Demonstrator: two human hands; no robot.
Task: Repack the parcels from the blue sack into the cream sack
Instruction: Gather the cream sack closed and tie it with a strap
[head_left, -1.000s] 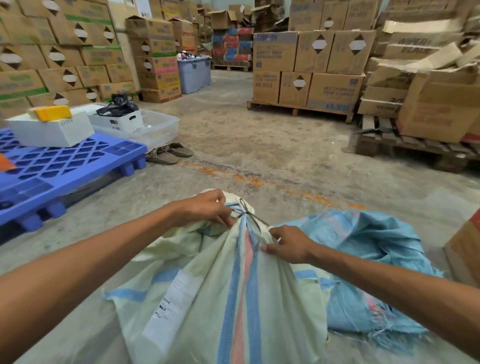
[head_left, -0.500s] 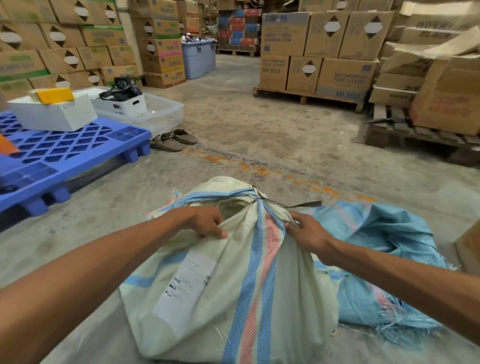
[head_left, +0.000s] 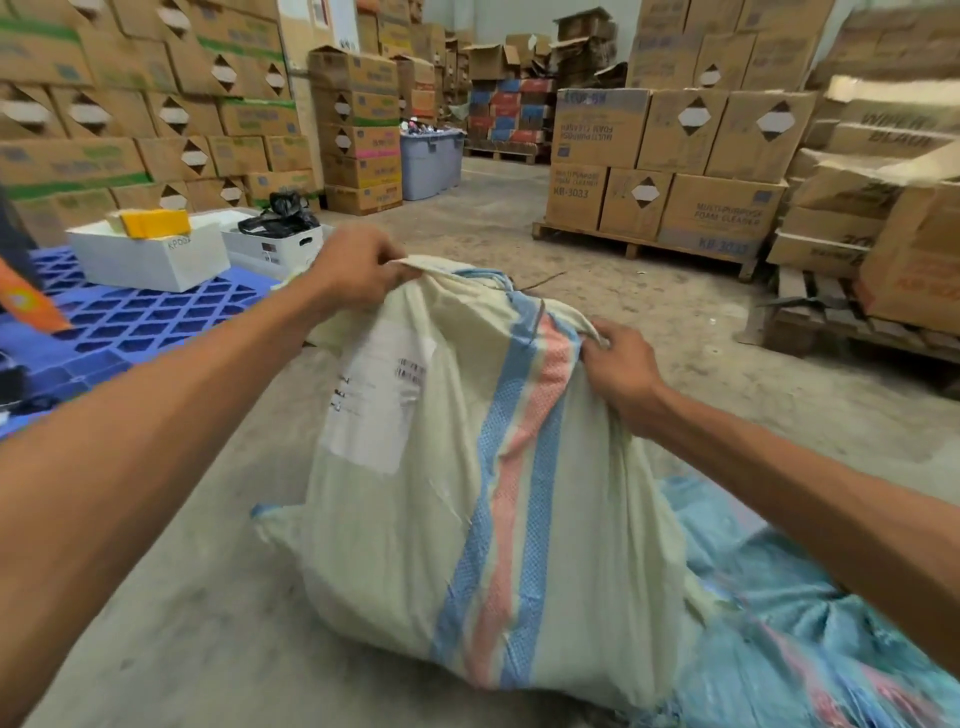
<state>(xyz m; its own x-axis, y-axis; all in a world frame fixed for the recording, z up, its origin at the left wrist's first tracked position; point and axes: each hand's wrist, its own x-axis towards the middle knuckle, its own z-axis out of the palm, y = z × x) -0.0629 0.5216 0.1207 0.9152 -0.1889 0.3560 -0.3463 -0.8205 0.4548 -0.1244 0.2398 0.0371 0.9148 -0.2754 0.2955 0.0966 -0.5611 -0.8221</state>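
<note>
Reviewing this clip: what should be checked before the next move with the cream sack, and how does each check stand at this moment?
1. Left hand has a firm hold: ok, it grips the top edge of the cream sack.
2. Right hand has a firm hold: ok, it grips the sack's top by the stripe.
3. Sack mouth closed: cannot tell, the bunched neck is blurred.
4. Blue sack emptied: cannot tell, it lies slack and low but its inside is hidden.
5. Room ahead: ok, bare concrete floor lies beyond the sack and the blue pallet sits off to the left.
</note>
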